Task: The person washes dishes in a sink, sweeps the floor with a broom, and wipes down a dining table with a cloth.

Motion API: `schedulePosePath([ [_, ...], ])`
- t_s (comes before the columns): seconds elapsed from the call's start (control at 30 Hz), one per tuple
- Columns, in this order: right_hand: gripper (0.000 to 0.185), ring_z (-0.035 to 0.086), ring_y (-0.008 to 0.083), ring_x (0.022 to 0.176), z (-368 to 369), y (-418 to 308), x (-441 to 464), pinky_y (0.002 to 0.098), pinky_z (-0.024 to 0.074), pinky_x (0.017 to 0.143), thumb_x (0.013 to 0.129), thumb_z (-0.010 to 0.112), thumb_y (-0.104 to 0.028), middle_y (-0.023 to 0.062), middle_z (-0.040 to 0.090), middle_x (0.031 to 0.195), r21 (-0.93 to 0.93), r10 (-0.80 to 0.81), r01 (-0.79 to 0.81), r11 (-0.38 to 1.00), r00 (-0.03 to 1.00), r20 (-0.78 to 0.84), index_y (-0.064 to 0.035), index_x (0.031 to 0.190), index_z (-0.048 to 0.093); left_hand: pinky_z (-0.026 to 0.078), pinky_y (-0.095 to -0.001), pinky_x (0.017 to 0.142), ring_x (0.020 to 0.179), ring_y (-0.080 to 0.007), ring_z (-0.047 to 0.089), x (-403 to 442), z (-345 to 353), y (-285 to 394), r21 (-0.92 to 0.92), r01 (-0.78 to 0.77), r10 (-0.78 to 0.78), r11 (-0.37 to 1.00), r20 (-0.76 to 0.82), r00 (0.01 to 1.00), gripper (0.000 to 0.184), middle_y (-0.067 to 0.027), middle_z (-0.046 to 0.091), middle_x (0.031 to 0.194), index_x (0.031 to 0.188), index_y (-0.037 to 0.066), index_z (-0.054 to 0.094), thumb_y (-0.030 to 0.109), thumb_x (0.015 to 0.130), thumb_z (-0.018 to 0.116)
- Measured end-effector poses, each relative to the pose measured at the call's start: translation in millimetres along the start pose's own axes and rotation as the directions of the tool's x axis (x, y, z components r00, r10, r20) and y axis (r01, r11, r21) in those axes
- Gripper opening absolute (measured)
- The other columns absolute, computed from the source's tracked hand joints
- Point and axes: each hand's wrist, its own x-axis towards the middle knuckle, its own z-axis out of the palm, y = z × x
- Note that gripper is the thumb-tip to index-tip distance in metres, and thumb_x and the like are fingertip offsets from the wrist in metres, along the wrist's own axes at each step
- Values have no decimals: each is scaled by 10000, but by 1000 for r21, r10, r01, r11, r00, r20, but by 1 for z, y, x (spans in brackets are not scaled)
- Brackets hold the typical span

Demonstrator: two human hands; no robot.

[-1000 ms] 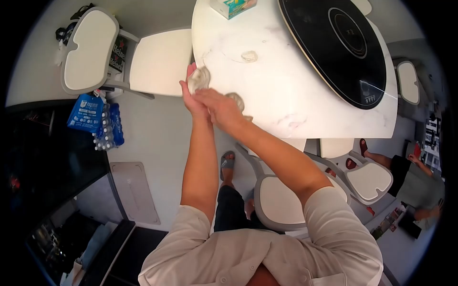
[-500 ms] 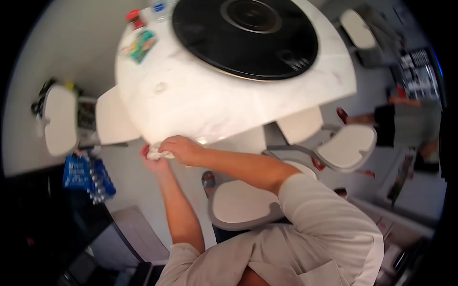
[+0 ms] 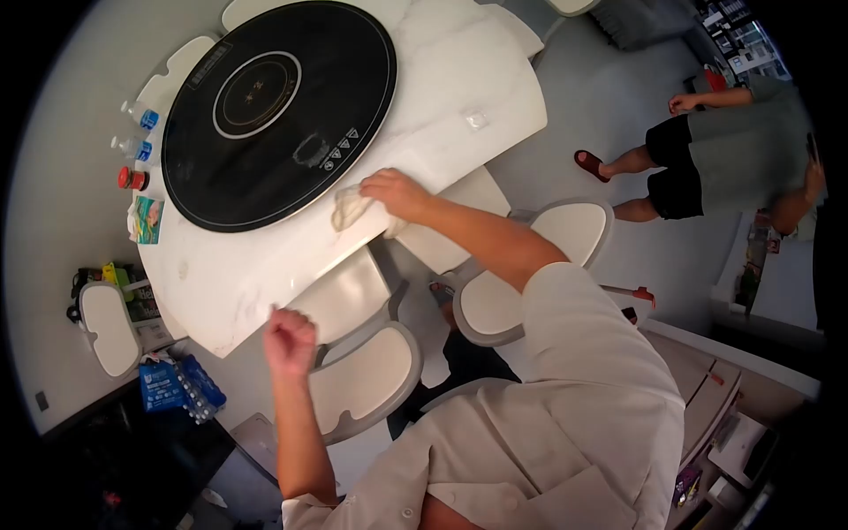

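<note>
My right hand (image 3: pixel 397 194) presses a crumpled whitish cloth (image 3: pixel 351 210) onto the white marble-look table (image 3: pixel 238 274), close to its near edge. The fingers are closed over one end of the cloth, and the rest spreads out to the left. Just beyond the cloth lies a large round black turntable (image 3: pixel 353 97) with a smudged patch on its surface. My left hand (image 3: pixel 290 343) hangs by the table's near left edge, its fingers curled in and slightly blurred. Nothing shows in it.
Along the far left side stand two clear bottles (image 3: pixel 132 147), a red-lidded jar (image 3: pixel 132 178) and a green packet (image 3: pixel 148 221). A small clear packet (image 3: pixel 476 119) lies at the right. Chairs (image 3: pixel 367 389) line the near edge. Another person (image 3: pixel 724 150) stands at the right.
My hands were together on the cloth by the table's left corner. They are now apart: my right hand has carried the cloth rightward onto the tabletop, and my left has let go.
</note>
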Motion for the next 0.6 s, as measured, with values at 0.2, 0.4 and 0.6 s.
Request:
schedulePosePath([
  [0.2,317,637,331,1077,-201,123,-14,402,497,972,867,467,69,149,679,1115,-140,413,-497,856,822,-391,-32,1072,687,405,-302,568,630,-166,486,133,39,-175,309,451,-411,838,-186,892,401,0,465,656,722,144,478,369,1053,455],
  [0.4,302,605,343,993,-199,242,-85,430,501,887,875,650,-107,145,622,1054,-291,623,-825,485,560,-547,-77,1173,688,339,-275,489,532,-137,429,208,70,-264,646,226,-120,729,-205,971,393,9,493,632,780,110,550,420,1022,526],
  [0.6,318,565,314,1013,-133,129,-58,430,470,890,873,631,-81,124,559,1065,-198,734,-804,561,593,-330,-35,1186,660,484,-382,528,539,-278,618,249,130,-253,736,-327,300,-593,579,758,503,-102,646,643,1325,63,558,314,911,696],
])
